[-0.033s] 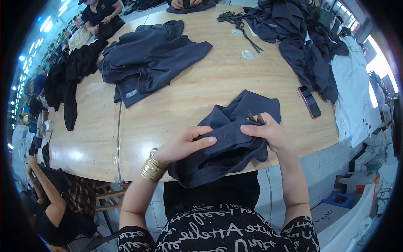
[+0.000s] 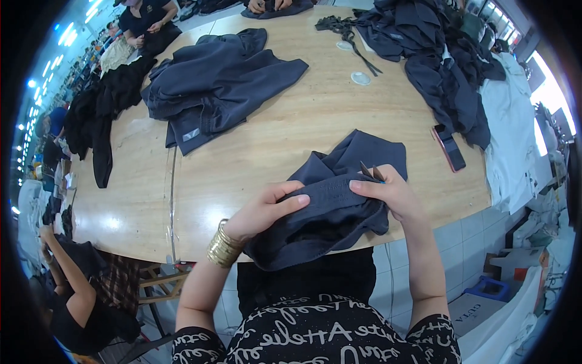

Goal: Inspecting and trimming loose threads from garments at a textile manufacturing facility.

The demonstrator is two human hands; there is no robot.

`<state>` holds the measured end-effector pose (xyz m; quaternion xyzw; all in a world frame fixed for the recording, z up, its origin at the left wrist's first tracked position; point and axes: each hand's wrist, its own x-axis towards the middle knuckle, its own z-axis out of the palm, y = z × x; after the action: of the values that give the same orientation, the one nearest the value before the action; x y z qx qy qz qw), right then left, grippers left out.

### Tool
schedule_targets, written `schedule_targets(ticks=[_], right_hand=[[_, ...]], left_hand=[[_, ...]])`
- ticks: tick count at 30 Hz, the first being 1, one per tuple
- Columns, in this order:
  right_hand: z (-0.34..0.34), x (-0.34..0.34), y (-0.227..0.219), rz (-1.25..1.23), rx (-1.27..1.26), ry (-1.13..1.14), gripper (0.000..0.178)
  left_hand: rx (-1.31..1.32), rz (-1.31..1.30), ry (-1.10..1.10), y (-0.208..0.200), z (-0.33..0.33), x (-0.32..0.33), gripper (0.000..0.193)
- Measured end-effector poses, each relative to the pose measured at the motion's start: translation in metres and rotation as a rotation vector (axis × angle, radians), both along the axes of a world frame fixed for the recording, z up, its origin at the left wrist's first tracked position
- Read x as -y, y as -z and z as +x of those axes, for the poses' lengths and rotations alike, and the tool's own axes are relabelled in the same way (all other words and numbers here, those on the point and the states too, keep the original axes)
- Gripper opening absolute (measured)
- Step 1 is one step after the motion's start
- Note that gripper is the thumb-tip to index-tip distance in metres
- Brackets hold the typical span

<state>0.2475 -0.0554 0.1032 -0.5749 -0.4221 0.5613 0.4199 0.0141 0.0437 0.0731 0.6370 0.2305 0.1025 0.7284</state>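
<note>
A dark blue-grey garment (image 2: pixel 336 227) lies partly on the near edge of the table, its wide band lifted toward me and its opening sagging below. My left hand (image 2: pixel 273 209), wearing gold bangles (image 2: pixel 223 246), is closed on the band's left part, thumb on top. On the right part, my right hand (image 2: pixel 388 191) pinches the band with its thumb. Small dark pointed blades, apparently thread snips (image 2: pixel 371 172), stick out between that hand's thumb and fingers; their handle is hidden in the palm. Puckered stitching shows on the band between my thumbs.
Another dark blue-grey garment (image 2: pixel 218 85) lies farther left on the wooden table (image 2: pixel 254 161). A heap of similar clothes (image 2: pixel 418 42) with black straps is at the far right. A phone (image 2: pixel 449 150) lies near the right edge beside white cloth (image 2: pixel 506 133). Other people work around the table.
My hands have moved slightly apart along the band, so a little more of its stitching shows between the thumbs. The blades have tilted slightly. The rest looks the same.
</note>
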Motion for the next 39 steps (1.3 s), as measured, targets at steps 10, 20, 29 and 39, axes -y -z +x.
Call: schedule_targets(ticks=[10,20,29,39], right_hand=[[-0.052,0.033,0.007,0.475,0.786,0.270,0.034],[-0.066,0.041,0.010,0.574,1.127,0.141,0.031],[-0.064,0.038,0.011,0.614,1.129,0.142,0.029],[-0.063,0.036,0.014,0.620,1.104,0.142,0.028]], left_hand=[[0.045,-0.052,-0.245,0.003,-0.015,0.034,0.017],[-0.058,0.143,-0.209,-0.003,-0.015,0.031,0.019],[-0.056,0.256,-0.214,-0.002,-0.015,0.032,0.020],[-0.070,0.243,-0.204,-0.001,-0.015,0.031,0.020]])
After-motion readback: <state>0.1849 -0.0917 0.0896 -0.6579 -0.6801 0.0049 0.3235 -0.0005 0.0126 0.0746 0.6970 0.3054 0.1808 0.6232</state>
